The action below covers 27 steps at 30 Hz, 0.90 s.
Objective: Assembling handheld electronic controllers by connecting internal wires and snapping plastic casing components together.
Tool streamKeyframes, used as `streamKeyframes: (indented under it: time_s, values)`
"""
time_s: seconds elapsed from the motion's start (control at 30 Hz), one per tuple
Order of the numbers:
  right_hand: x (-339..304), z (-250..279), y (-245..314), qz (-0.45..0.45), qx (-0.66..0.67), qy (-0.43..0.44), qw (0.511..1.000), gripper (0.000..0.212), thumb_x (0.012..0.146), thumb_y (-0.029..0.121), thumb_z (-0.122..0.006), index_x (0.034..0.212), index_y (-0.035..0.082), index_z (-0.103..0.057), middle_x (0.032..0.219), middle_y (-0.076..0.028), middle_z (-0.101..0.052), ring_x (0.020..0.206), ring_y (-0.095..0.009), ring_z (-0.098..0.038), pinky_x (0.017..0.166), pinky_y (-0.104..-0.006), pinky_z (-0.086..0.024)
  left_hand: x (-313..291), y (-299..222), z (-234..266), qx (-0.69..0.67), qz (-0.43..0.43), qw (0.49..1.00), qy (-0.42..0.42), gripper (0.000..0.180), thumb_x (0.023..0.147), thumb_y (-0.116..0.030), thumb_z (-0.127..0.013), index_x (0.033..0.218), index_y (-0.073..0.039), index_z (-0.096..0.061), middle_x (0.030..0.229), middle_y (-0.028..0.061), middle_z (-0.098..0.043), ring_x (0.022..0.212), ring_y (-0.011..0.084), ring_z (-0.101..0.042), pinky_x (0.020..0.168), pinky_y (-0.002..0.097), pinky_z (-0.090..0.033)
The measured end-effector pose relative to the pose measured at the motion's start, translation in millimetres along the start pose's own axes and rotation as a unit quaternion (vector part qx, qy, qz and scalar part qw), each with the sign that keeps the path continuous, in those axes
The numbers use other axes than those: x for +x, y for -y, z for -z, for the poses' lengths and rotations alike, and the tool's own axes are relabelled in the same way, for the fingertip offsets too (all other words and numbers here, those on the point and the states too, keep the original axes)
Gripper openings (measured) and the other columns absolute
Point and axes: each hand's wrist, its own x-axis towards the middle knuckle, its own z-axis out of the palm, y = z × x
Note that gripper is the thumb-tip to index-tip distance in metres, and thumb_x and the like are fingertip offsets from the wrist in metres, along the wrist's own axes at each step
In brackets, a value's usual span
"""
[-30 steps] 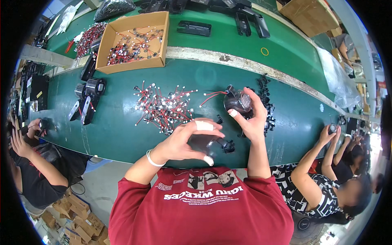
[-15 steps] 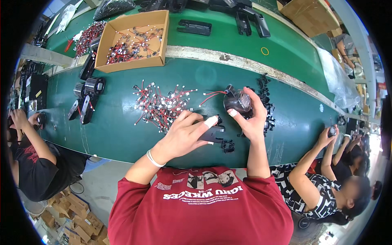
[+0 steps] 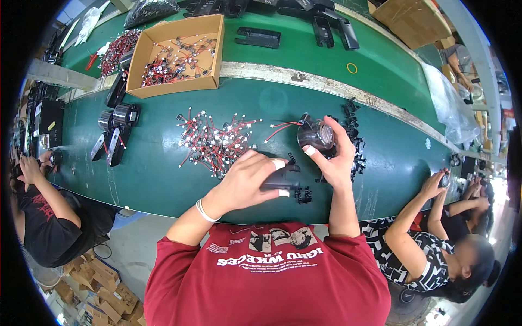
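My left hand (image 3: 243, 180) is closed on a dark plastic housing part (image 3: 281, 178), thumb and fingers gripping its two sides near the table's front edge; its left end is hidden by the hand. My right hand (image 3: 338, 160) holds a round, glossy black cylinder with a ribbed end (image 3: 312, 137), fingers around its right side and thumb on its front. Red and blue wires with a white connector (image 3: 283, 128) stick out to the left from the cylinder. A small black clip-like part (image 3: 303, 195) lies just right of the left hand's part.
Left of my hands lies a pile of short red-and-white wire leads (image 3: 215, 138). Small black plastic parts (image 3: 356, 152) form a row beyond my right hand. A cardboard box (image 3: 179, 89) holds more leads. Black housings with cylinders (image 3: 122, 125) stand left. Co-workers sit on both sides.
My left hand has turned the housing part, so its smooth side shows more, and the fingers have shifted on it. My right hand and the cylinder stay almost still. Co-workers' hands moved slightly.
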Motion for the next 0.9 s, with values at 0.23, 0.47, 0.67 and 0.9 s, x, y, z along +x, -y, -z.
streamKeyframes:
  time_s: [0.23,0.47,0.67,0.9]
  values:
    - [-1,3,1,0.001,-0.007,0.027,1.0,0.07,0.07,0.01,-0.084,0.131,-0.002,-0.052,0.114,-0.014,-0.063,0.104,-0.02,-0.062,0.093,-0.0328,-0.049,-11,4,-2,-0.218,0.052,0.972,-0.062,0.039,0.08,-0.01,-0.072,0.114,0.001,-0.055,0.096,0.0147,-0.069,0.08,0.0249,-0.07,0.07,0.0319,-0.055]
    - [0,3,2,-0.004,-0.004,0.029,1.0,0.07,0.07,0.01,-0.084,0.131,-0.003,-0.052,0.114,-0.015,-0.063,0.104,-0.02,-0.062,0.094,-0.0326,-0.048,-7,0,3,0.039,-0.154,0.984,-0.077,0.033,0.072,-0.013,-0.073,0.099,0.0,-0.061,0.095,0.0162,-0.07,0.072,0.0282,-0.067,0.061,0.0361,-0.056]
    - [0,3,3,-0.001,0.002,0.029,1.0,0.07,0.07,0.009,-0.084,0.131,-0.002,-0.052,0.114,-0.015,-0.063,0.104,-0.02,-0.062,0.094,-0.0325,-0.049,-9,-9,11,0.216,-0.282,0.934,-0.049,0.019,0.09,-0.008,-0.05,0.075,0.004,-0.054,0.101,0.0238,-0.069,0.082,0.0327,-0.069,0.068,0.0369,-0.061]
    - [-1,2,4,0.0,0.009,0.0,1.0,0.065,0.067,0.011,-0.086,0.125,0.002,-0.058,0.111,-0.013,-0.066,0.096,-0.021,-0.066,0.086,-0.0324,-0.053,-4,-10,9,0.223,-0.402,0.88,-0.116,0.018,0.087,-0.004,-0.037,0.07,-0.004,-0.038,0.089,0.0284,-0.068,0.072,0.0336,-0.069,0.061,0.0383,-0.061]
